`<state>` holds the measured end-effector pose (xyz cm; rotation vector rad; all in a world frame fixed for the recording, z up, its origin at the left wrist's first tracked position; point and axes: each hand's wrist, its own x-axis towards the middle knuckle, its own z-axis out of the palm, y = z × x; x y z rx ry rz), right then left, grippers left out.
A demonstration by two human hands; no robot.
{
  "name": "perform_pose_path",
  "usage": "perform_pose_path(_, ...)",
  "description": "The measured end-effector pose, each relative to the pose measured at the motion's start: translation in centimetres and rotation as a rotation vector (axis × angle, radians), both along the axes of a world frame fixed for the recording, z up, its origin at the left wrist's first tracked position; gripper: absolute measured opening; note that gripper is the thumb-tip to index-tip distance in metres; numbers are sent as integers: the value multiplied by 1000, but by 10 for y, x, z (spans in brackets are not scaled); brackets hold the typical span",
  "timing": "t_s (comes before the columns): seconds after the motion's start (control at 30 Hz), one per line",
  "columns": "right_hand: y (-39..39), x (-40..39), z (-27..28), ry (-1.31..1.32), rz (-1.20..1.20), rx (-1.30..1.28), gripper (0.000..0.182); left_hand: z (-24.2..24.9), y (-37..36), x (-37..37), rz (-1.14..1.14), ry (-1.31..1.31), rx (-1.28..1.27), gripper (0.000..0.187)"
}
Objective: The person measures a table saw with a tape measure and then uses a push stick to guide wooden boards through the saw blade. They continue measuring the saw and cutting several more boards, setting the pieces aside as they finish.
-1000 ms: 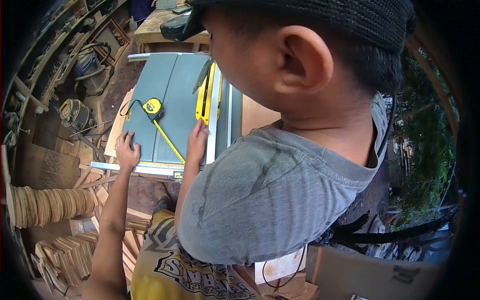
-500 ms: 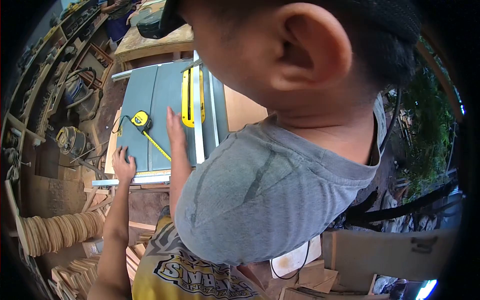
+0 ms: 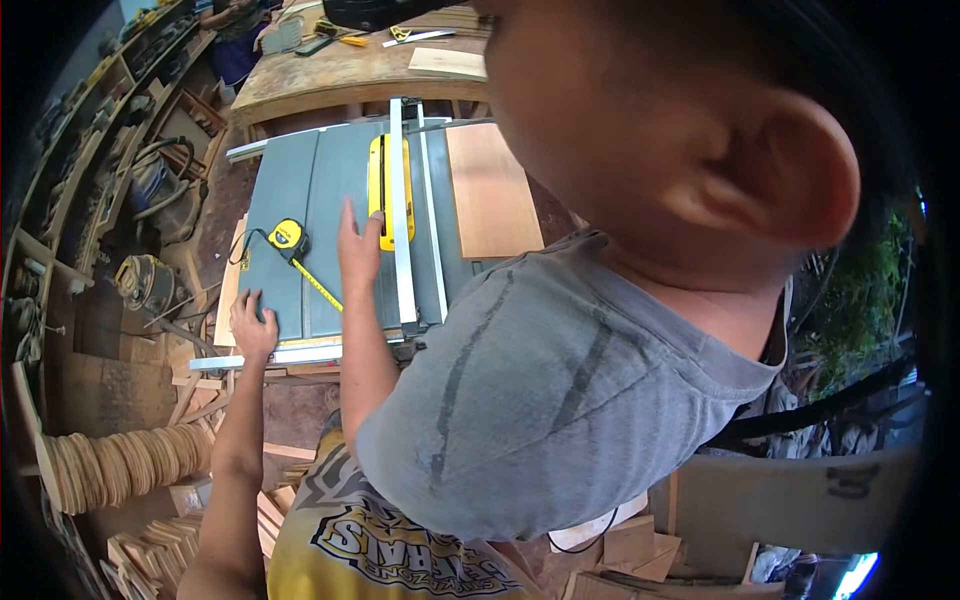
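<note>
My left hand (image 3: 254, 326) rests at the front edge of a grey table saw top (image 3: 275, 190), fingers spread and thumb apart, holding nothing. Up and to its right, a yellow and black tape measure (image 3: 288, 238) lies on the top, its yellow blade (image 3: 320, 288) drawn out towards the front edge. A co-worker in a grey shirt (image 3: 560, 420) leans across the right of the view. The co-worker's hand (image 3: 360, 252) is held over the saw top, left of the metal fence (image 3: 402, 270) and by the yellow blade insert (image 3: 376, 180). I cannot see my right hand.
A reddish wood panel (image 3: 492, 190) lies right of the fence. Behind stands a wooden workbench (image 3: 330, 75) with tools. Shop vacuums (image 3: 145, 283) and crowded shelves line the left side. Round wooden discs (image 3: 125, 465) and stacked boards (image 3: 160, 550) lie at lower left.
The co-worker's head and shoulder have shifted right, uncovering the wood panel and more of the bench. The co-worker's hand is closer to the blade insert. My left hand stays at the front edge.
</note>
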<state>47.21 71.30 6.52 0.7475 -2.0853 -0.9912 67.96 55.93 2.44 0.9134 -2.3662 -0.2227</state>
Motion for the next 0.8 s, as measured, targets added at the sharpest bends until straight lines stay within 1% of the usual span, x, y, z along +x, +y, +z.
perform_pose_path(0.17, -5, 2, 2, 54, 3, 1, 40, 2, 2, 0, 8, -4, 2, 42)
perform_pose_path(0.37, -32, 4, 13, 230, 41, -2, 40, 2, 3, 0, 6, -3, -1, 42)
perform_pose_path(0.47, -75, 22, 26, 355, 88, -56, 40, -1, 1, 0, 2, -2, -11, 43)
perform_pose_path(0.53, -110, 38, 20, 352, 158, -85, 46, 0, 1, 0, 3, -6, -7, 44)
perform_pose_path(0.6, -152, 29, -13, 43, 368, -10, 53, 1, 2, 1, 4, -11, -6, 44)
perform_pose_path(0.63, -146, 29, 0, 22, 418, 61, 70, 0, 2, 0, 4, -12, -8, 44)
perform_pose_path(0.73, -132, 23, 36, -525, 598, 109, 84, -4, -1, -1, 4, -13, -8, 44)
perform_pose_path(0.8, -152, 18, 20, -718, 613, 51, 86, -5, -2, 0, 4, -10, -8, 44)
